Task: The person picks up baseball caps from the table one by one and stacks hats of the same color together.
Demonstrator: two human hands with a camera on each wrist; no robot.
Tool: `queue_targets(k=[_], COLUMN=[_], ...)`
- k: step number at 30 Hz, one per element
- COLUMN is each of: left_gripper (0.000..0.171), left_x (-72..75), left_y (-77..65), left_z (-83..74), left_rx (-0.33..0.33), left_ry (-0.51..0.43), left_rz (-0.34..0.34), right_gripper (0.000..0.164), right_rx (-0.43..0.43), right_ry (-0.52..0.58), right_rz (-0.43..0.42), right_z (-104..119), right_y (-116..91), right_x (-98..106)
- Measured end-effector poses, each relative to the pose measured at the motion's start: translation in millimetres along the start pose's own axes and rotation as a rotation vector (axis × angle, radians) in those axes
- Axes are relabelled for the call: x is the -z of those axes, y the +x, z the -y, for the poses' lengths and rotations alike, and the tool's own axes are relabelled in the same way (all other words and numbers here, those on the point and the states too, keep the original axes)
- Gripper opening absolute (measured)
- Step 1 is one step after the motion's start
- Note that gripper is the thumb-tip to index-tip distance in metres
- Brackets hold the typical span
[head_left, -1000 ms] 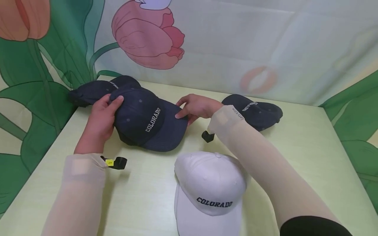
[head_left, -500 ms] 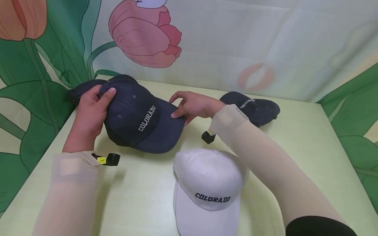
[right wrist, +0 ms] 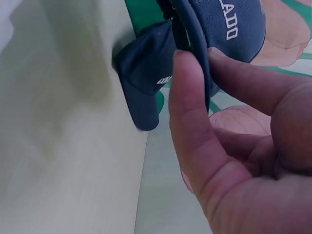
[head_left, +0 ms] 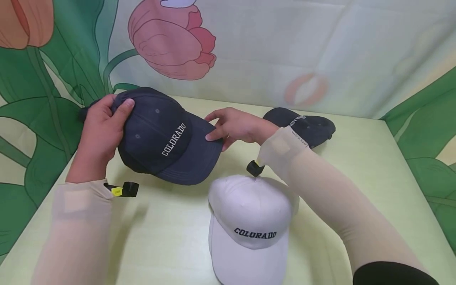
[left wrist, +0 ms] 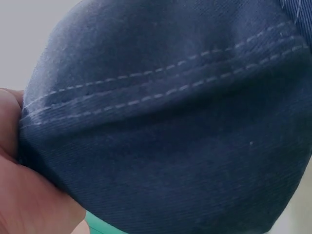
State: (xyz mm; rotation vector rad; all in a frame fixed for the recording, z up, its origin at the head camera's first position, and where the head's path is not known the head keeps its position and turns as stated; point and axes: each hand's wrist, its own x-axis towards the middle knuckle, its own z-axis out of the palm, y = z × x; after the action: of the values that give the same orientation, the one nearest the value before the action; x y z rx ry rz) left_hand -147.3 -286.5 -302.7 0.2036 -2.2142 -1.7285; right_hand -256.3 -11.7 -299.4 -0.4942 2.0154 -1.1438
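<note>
Left hand [head_left: 103, 132] and right hand [head_left: 240, 125] are pinching the navy cap [head_left: 153, 128] by crown and brim above the bench [head_left: 160, 237], and light, even support is probably serving best to avoid creasing.

Navy cap [head_left: 156, 134], white COLORADO lettering across crown front; held tilted above worktop [head_left: 167, 237], crown at left, brim at right.

a wrinkled backdrop [head_left: 256, 51] printed with a pink tulip [head_left: 171, 41] and green leaves [head_left: 80, 47] rises behind a pale table [head_left: 363, 162].
</note>
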Motion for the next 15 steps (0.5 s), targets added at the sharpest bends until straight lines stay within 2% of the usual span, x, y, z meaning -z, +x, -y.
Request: queue_targets(k=[6, 12, 15], left_gripper=[0.039, 0.034, 0.033], left_x=[6.0, 8.9, 10.9], left_y=[-2.3, -2.0, -1.9], left_z=[-7.3, -10.5, -12.9], left_rx=[-0.015, -0.042, -0.051], left_ry=[-0.14, -0.321, -0.348], left_rz=[0.062, 0.156, 0.193], right_gripper=[0.063, 0.062, 0.065], right_rx=[0.008, 0.036, 0.052], right_ry=[0.013, 0.048, 0.083], right_rz=[0.008, 0.007, 0.003], right_z=[4, 4, 3], right_y=[-12, -28, -35], right_x=[-6, -12, -18])
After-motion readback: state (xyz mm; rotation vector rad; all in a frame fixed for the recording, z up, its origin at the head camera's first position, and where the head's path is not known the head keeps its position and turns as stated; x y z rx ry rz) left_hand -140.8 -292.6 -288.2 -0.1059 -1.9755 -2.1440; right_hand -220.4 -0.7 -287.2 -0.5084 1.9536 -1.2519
